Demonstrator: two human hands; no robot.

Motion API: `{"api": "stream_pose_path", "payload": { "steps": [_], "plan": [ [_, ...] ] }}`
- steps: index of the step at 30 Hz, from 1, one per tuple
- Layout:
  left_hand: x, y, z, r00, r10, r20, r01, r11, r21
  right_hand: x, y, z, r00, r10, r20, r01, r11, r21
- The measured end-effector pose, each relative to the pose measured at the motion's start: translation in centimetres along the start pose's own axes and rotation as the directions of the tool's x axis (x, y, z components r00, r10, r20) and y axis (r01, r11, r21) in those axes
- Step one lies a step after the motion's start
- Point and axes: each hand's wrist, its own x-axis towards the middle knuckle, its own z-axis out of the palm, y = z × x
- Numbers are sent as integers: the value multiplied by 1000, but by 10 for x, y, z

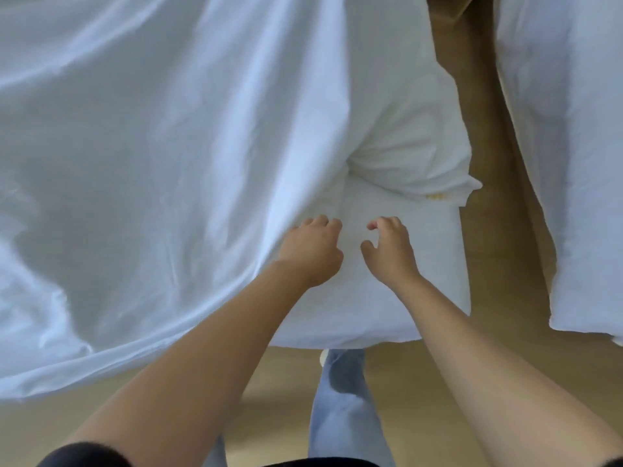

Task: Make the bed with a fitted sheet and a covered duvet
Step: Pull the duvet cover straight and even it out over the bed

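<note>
the loose sheet (151, 163) is plain white with a faint bluish cast in its folds. the mattress corner (428, 281) and the bundled bedding (411, 139) on it are the same unpatterned white, save a small yellow mark (435, 196) at the bundle's edge. the floor (492, 247) is plain tan, the bedding at the right (573, 163) white, the trousers (344, 416) pale blue, the sleeve (84, 455) black.

In view are 2 hands (312, 252) (387, 252), 1 loose sheet (151, 163), 1 pillow (408, 143) and 2 beds (441, 264) (573, 163).
</note>
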Motion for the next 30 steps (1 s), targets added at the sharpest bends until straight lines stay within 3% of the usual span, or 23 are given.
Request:
{"api": "stream_pose_path", "payload": {
  "steps": [4, 7, 11, 15, 18, 20, 22, 26, 28, 30],
  "plan": [
    [89, 54, 31, 997, -78, -14, 78, 997, -5, 70, 79, -26, 993, 59, -100, -66, 995, -69],
    [145, 82, 58, 964, -265, 33, 265, 934, -240, 115, 130, -37, 994, 50, -101, -70, 976, -206],
    [191, 95, 84, 842, -531, 92, 496, 696, -519, 169, 157, -34, 987, -147, 68, 162, 889, -428],
    [212, 98, 92, 745, -646, 166, 541, 439, -718, 205, 145, -26, 950, -310, 32, 291, 845, -449],
    [220, 100, 88, 694, -688, 214, 508, 257, -822, 225, 128, -33, 887, -461, -16, 416, 815, -404],
    [223, 98, 81, 647, -714, 268, 465, 91, -881, 234, 115, -44, 895, -443, 52, 435, 842, -319],
    [222, 99, 71, 630, -706, 324, 393, -71, -917, 234, 110, -60, 901, -434, 19, 424, 867, -263],
    [214, 114, 44, 717, -597, 360, 153, -369, -917, 191, 93, -100, 877, -475, -70, 467, 878, -102],
    [206, 126, 29, 779, -531, 333, -40, -572, -819, 160, 84, -121, 874, -485, -22, 481, 871, -98],
    [190, 136, 10, 814, -501, 293, -180, -697, -694, 132, 81, -144, 882, -470, -28, 466, 880, -93]
  ]
}}
